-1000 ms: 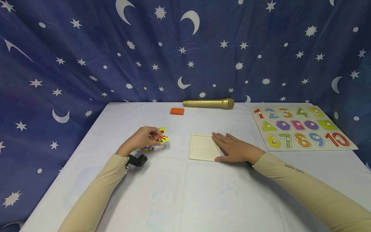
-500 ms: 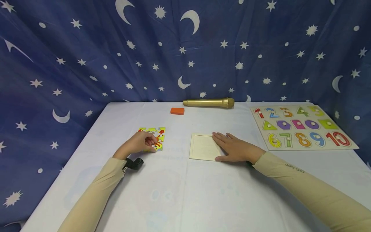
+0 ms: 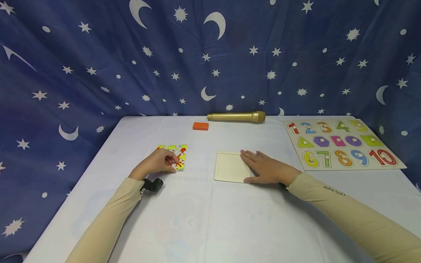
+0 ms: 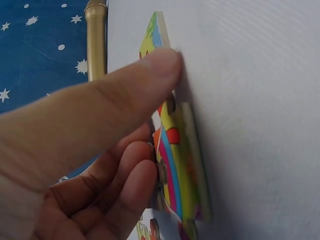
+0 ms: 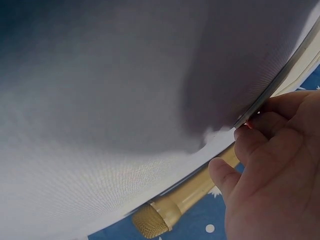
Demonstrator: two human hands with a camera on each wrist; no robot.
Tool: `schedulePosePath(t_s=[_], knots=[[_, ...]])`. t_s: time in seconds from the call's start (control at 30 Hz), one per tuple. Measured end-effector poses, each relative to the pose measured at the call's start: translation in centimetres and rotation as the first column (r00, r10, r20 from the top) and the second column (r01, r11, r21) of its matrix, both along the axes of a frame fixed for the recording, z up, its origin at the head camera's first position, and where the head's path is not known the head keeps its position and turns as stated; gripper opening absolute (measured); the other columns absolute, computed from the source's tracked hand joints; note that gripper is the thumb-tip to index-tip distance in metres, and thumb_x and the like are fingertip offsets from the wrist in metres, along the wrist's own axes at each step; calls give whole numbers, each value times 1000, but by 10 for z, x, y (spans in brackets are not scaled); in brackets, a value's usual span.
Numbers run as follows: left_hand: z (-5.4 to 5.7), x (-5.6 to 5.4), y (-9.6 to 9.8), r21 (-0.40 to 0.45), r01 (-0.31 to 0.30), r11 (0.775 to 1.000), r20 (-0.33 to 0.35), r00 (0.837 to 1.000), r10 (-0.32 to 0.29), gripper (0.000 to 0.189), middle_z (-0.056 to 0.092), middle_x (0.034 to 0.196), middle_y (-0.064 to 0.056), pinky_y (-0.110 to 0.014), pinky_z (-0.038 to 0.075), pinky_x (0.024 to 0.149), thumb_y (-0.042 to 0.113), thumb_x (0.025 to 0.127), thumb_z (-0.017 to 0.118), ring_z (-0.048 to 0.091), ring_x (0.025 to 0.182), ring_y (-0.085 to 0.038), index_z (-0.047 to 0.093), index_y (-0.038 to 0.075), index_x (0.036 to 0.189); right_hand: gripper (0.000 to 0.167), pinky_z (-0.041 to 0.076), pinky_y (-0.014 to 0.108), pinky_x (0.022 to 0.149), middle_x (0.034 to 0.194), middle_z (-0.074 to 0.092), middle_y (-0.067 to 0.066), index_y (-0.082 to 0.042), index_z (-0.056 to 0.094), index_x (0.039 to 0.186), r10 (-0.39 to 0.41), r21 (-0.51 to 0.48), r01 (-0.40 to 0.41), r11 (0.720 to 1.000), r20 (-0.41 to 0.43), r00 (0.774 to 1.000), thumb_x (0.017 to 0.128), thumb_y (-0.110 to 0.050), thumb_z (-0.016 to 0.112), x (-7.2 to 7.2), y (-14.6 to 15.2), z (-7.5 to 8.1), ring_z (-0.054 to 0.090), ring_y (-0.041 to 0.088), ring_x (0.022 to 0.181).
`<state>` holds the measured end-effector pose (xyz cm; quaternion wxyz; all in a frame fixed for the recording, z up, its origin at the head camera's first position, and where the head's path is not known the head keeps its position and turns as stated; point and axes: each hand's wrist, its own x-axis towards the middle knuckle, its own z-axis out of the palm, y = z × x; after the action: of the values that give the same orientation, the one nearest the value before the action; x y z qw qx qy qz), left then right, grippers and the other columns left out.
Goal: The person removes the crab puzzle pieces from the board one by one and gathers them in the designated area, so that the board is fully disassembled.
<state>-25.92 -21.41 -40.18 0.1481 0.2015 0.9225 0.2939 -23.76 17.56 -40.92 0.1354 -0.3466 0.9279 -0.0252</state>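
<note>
Yellow jigsaw pieces [image 3: 182,149] with red and multicoloured printing lie grouped on the left half of the table. Over their near side, my left hand [image 3: 154,162] pinches a jigsaw piece with thumb and curled fingers. The left wrist view shows the thumb [image 4: 165,65] across the pieces' edge, with the other fingers curled against their printed face; part of the held piece is hidden. A pale square wooden board [image 3: 231,167] lies right of the jigsaw. My right hand [image 3: 264,168] rests on that board's right edge, fingers straight.
A gold microphone [image 3: 236,117] lies at the table's back edge, with an orange block [image 3: 200,126] to its left. On the right is a number and shape peg puzzle [image 3: 340,160]. A blue star-patterned curtain [image 3: 210,73] hangs behind the white table [image 3: 210,219].
My left hand has moved left and slightly nearer, bringing its piece over the grouped jigsaw pieces; it barely shifts in the last half second. My right hand stays on the board.
</note>
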Motion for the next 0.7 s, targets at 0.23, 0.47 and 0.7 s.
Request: schedulePosePath(t_s=[0.23, 0.47, 0.7], knots=[[0, -1, -1, -19, 9, 1000, -12, 1000, -9, 24, 67, 85, -5, -26, 48, 69, 7, 69, 81, 55, 75, -12, 70, 4, 90, 93, 14, 50, 117, 159, 12, 11, -4, 15, 150, -9, -2, 9, 1000, 19, 1000, 86, -63, 49, 1, 0, 1, 14, 28, 146], [0, -2, -1, -29, 15, 999, -22, 1000, -16, 24, 66, 84, -5, -25, 48, 68, 9, 69, 81, 55, 74, -12, 70, 5, 90, 94, 14, 50, 117, 158, 12, 11, -4, 15, 150, -14, -7, 14, 1000, 13, 1000, 86, -63, 49, 1, 1, 0, 14, 28, 146], [2, -3, -1, -16, -3, 1000, -16, 1000, 2, 25, 67, 85, -6, -23, 48, 68, 11, 70, 82, 56, 74, -12, 70, 5, 91, 93, 13, 49, 117, 159, 11, 10, -4, 14, 150, -15, -17, 15, 1000, 30, 999, 87, -62, 50, 2, 1, 1, 13, 27, 146]])
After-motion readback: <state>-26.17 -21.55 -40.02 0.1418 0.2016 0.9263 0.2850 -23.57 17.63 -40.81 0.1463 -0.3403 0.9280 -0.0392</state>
